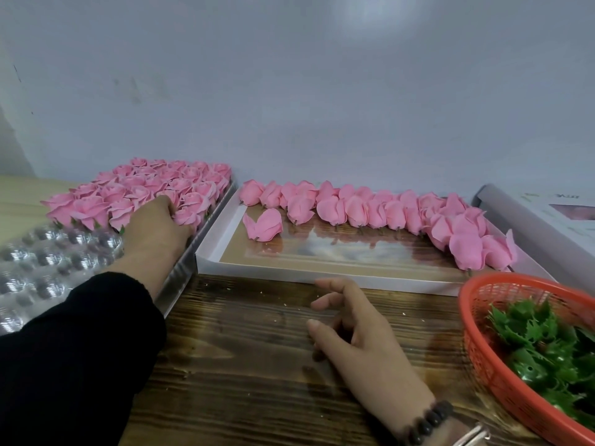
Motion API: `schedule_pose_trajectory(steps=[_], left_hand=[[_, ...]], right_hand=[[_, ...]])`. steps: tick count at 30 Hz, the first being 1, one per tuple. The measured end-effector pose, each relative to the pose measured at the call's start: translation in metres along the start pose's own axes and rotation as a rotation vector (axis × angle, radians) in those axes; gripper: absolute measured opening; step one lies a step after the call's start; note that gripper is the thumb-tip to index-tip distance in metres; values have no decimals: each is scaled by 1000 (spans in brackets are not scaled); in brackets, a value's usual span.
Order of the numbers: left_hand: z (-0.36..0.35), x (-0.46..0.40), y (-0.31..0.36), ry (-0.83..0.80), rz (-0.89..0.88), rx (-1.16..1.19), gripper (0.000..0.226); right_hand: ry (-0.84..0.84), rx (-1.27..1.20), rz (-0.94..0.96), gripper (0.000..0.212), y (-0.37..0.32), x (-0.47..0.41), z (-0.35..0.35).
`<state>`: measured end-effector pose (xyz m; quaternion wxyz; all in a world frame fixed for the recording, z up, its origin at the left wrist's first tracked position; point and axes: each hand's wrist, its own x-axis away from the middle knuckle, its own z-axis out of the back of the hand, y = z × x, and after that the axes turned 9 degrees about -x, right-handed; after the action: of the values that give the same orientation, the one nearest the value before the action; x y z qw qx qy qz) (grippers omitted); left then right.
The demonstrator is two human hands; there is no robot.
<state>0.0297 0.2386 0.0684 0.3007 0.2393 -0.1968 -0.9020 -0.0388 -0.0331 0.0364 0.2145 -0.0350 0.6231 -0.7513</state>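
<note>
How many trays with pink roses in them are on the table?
2. A packed tray at the left, where the left hand reaches among its roses, and a white tray in the middle, with a row of roses along its far and right sides. More may be out of view.

Tray point(185, 268) at desk point(251, 349) rear left, packed with roses point(138, 188); moulded sheet point(48, 262) before it. Flat box point(289, 277) right of tray: rose heads point(370, 207) along far edge and right side, one rose head point(265, 225) apart at left. Basket point(470, 333) holding leaves point(541, 342) front right. Left grip point(154, 226) among tray's roses; right grip point(351, 329) on desk before box.
</note>
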Motion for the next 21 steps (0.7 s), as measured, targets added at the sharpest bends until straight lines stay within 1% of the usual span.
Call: schedule_pose_trajectory(steps=[3, 4, 6, 8, 10, 11, 12, 13, 15, 17, 18, 21], left_hand=[[-2, 2, 5, -14, -6, -9, 19], [-1, 4, 6, -21, -5, -28, 24], [3, 10, 9, -20, -14, -78, 40], [7, 18, 13, 87, -83, -134, 47], [9, 27, 22, 226, -202, -166, 39], [8, 30, 28, 247, -257, -152, 32], [5, 31, 34, 223, -299, -123, 26], [0, 33, 41, 165, -325, -87, 21], [-13, 35, 53, 13, -330, -44, 22], [-26, 35, 60, -123, -303, -75, 29], [-31, 33, 63, -181, -287, -100, 36], [-41, 25, 70, -277, -235, -118, 56]], right_hand=[[-5, 7, -6, 36, 0, -1, 0], [-7, 7, -10, 36, 1, -1, 0], [-9, 10, -17, 36, 1, 0, 1], [-15, 26, -20, 36, 1, 0, 1], [-21, 39, -20, 36, 0, 1, 0], [-22, 41, -21, 35, 0, 0, 0], [-23, 44, -24, 35, 0, 0, 0], [-24, 46, -25, 36, 0, 1, 0], [-28, 44, -21, 36, -1, 1, 0], [-29, 35, -16, 36, -2, 1, 1], [-28, 33, -16, 36, -2, 1, 1], [-27, 35, -13, 36, -2, 0, 1]])
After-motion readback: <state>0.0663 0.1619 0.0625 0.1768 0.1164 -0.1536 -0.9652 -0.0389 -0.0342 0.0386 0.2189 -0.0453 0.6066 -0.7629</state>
